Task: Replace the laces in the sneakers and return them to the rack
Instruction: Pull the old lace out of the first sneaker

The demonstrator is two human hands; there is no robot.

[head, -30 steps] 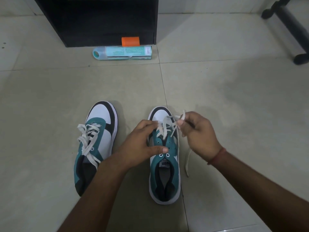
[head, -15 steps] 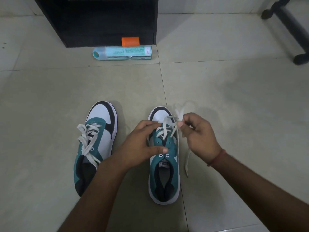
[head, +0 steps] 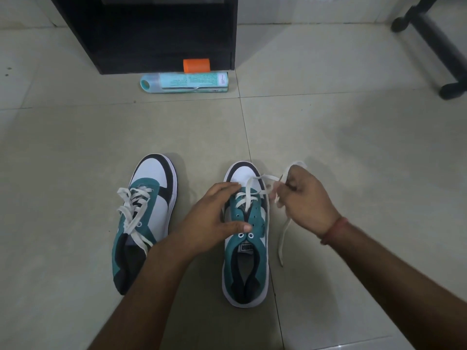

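Observation:
Two teal, white and black sneakers stand on the tiled floor. The left sneaker (head: 145, 218) is fully laced with a white lace. The right sneaker (head: 246, 248) has a white lace (head: 249, 195) only through its front eyelets. My left hand (head: 212, 218) grips that shoe's left side, fingers over the vamp and thumb near the top eyelets. My right hand (head: 307, 198) is off the shoe's right side and pinches the lace, pulled out to the right. One loose end hangs down to the floor beside the shoe.
A black rack (head: 161, 34) stands ahead on the floor. Against its base lie a light blue box with a tube (head: 184, 83) and an orange cap (head: 196, 65). A black chair leg (head: 437, 44) crosses the upper right corner.
My right hand has moved to the right and away from the shoe, drawing the lace out through the front eyelets. My left hand stays on the shoe.

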